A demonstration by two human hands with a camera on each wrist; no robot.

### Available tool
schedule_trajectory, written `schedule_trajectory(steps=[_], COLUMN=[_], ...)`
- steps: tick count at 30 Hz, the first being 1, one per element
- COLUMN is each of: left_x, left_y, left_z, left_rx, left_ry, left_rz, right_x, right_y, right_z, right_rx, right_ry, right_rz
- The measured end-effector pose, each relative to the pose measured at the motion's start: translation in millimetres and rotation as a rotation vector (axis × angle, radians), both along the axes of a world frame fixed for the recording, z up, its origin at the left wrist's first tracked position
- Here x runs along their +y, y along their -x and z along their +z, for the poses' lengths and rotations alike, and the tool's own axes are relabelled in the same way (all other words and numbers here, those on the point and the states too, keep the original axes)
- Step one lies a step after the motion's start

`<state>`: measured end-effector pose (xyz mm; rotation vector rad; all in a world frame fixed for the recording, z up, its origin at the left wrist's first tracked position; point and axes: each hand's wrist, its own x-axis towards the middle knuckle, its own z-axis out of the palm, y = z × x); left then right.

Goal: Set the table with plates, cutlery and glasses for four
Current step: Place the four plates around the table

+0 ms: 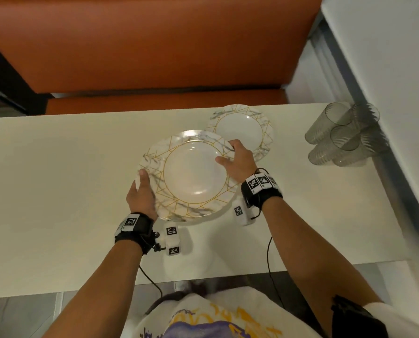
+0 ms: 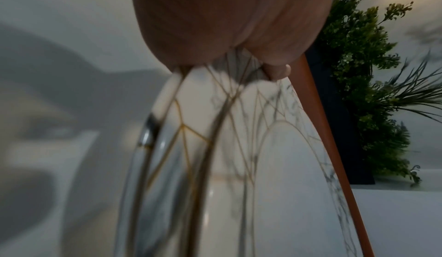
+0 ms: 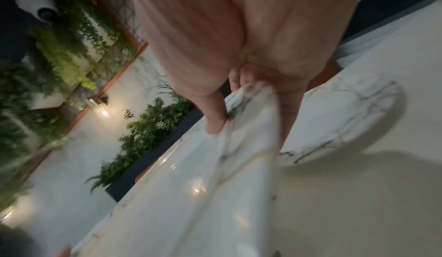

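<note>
Held item: stack of plates [image 1: 191,174], above the table [image 1: 57,191], mid-table.
Left hand [image 1: 142,196]: thumb on top, pinching the left rim.
Right hand [image 1: 237,162]: fingers curled over the right rim.
Handling: likely stiff, glossy, breakable; best gripped at opposite rims.
Finish: round, marbled, gold lines.
Set plate [image 1: 242,130]: far right place.
Tumblers [image 1: 342,137]: grey, ribbed, clustered right.

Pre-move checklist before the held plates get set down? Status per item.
1. Left hand grips the held plates at the rim: ok.
2. Right hand grips the opposite rim: ok.
3. More than one plate in the stack, by the edges in the left wrist view: ok; exact count: cannot tell.
4. One plate already down on the table: ok.
5. Glasses stand apart at the table's right edge, clear of the hands: ok.
6. Cutlery on the table: not ok, none in view.
</note>
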<state>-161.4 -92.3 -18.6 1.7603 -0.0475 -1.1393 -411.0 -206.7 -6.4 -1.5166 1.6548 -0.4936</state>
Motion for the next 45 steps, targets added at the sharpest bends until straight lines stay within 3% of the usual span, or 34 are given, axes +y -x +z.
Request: schedule_trajectory(steps=[5, 11, 19, 32, 45], left_x=[33.2, 80.0, 122.4, 141.9, 140.6], left_y=[-9.7, -26.3, -40.3, -23.5, -3.7], left_z=[-5.0, -9.7, -18.3, -25.3, -19.9], left_rx=[-0.038, -0.279, -0.32, -0.396, -0.448], left_ry=[0.02, 0.053, 0.05, 0.069, 0.063], left_rz=[-0.025, -0.115, -0.078, -0.02, -0.009], right_x=[48.3, 125.9, 201.4, 206.4, 200.0], right_y=[33.2, 81.9, 119.0, 127.7, 144.7], right_z=[-10.6, -29.3, -70.1, -81.3, -79.0], right_rx=[-0.068, -0.119, -0.121, 0.004, 0.146], right_ry=[0.0, 0.015, -0.1, -0.201, -0.228], right_rz=[-0.279, -0.597, -0.891, -0.89, -0.73])
